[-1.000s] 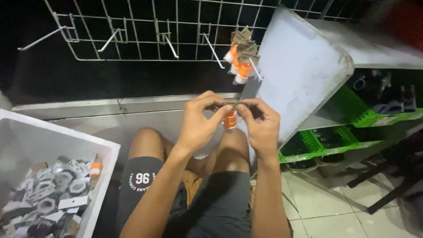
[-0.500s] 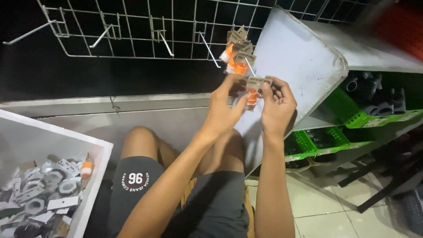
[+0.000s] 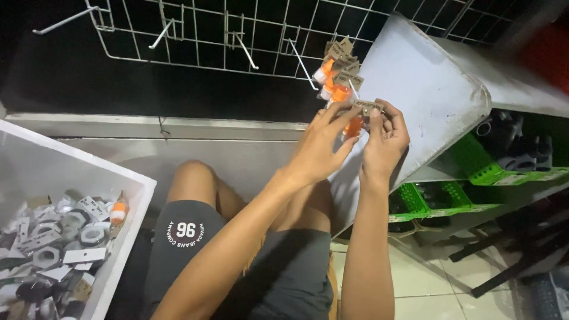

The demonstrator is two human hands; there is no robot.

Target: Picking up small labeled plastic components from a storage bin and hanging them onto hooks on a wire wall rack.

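Both hands raised at a wire grid rack (image 3: 195, 35), pinching one small carded item (image 3: 361, 115): brown card tag on top, orange and white piece hanging below it. Left hand (image 3: 323, 148) has fingers closed on the card's left edge and the orange part; right hand (image 3: 385, 139) has fingers curled shut around the card's right side. Item sits just below a bunch of same carded items (image 3: 335, 74) already hanging on a hook (image 3: 302, 62) of the rack, nearly touching them. Most of the held item is covered by fingers, shape of the orange part hard to tell. Card print too small to make out. White bin (image 3: 127, 195) at lower left holds a pile of grey and white packaged parts, cut off by the frame edge. Green baskets (image 3: 474, 172) under a tilted grey shelf (image 3: 427, 101) at right, contents dark and unclear.
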